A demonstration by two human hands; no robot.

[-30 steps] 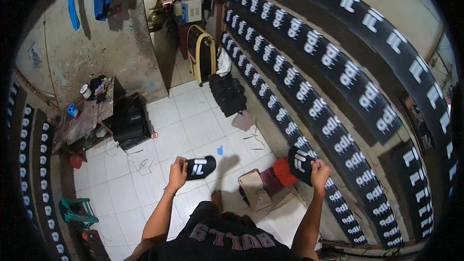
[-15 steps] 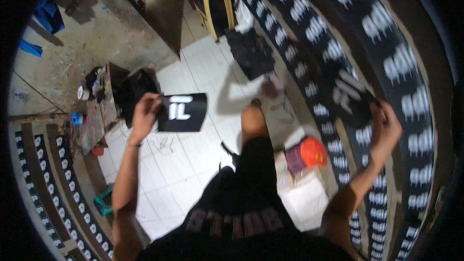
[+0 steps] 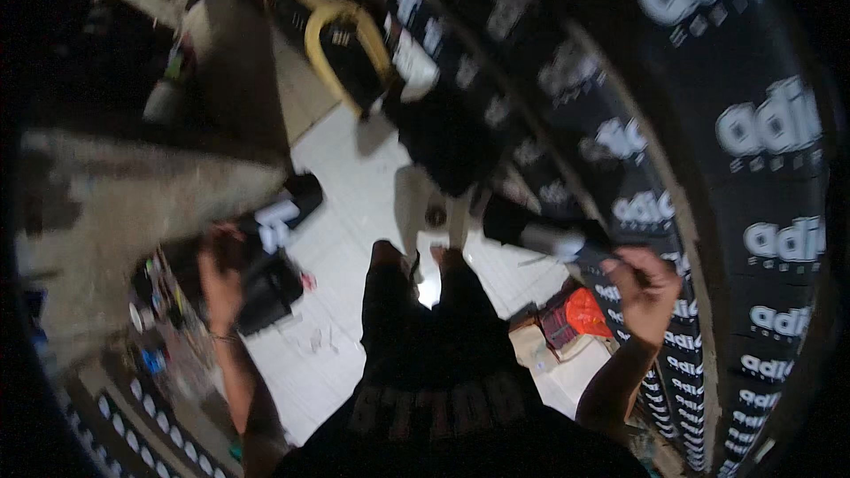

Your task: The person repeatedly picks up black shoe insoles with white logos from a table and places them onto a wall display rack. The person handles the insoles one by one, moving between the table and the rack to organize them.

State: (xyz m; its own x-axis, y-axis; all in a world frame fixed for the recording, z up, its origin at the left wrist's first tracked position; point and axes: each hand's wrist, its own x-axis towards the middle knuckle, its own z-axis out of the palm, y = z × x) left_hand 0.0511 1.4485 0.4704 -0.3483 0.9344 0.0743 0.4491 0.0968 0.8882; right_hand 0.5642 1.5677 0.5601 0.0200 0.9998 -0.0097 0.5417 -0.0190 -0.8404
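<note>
My left hand (image 3: 221, 279) is raised over the left side, its fingers closed on the edge of a black printed panel (image 3: 304, 198) with a white shape on it. The panel is smeared by motion and looks tilted. On the right, my right hand (image 3: 648, 294) pinches one end of another black panel (image 3: 518, 219), which stretches inward across the floor's right side. A pale grey-white patch shows on this panel near my fingers. Beneath the left panel lies a dark bag-like bundle (image 3: 270, 296), partly hidden.
Long boards (image 3: 611, 106) carrying rows of white-printed black panels line the right side; similar rows (image 3: 133, 420) stand lower left. A stained bench (image 3: 177, 319) and wall are at left. Ahead are a black-and-yellow object (image 3: 332, 44) and dark cloth (image 3: 443, 137). A red-orange item (image 3: 587, 312) lies right.
The view has turned and come nearer the right-hand boards. The left panel has tilted, and the right panel has swung inward and down. Both hands appear lower, still holding their panels.
</note>
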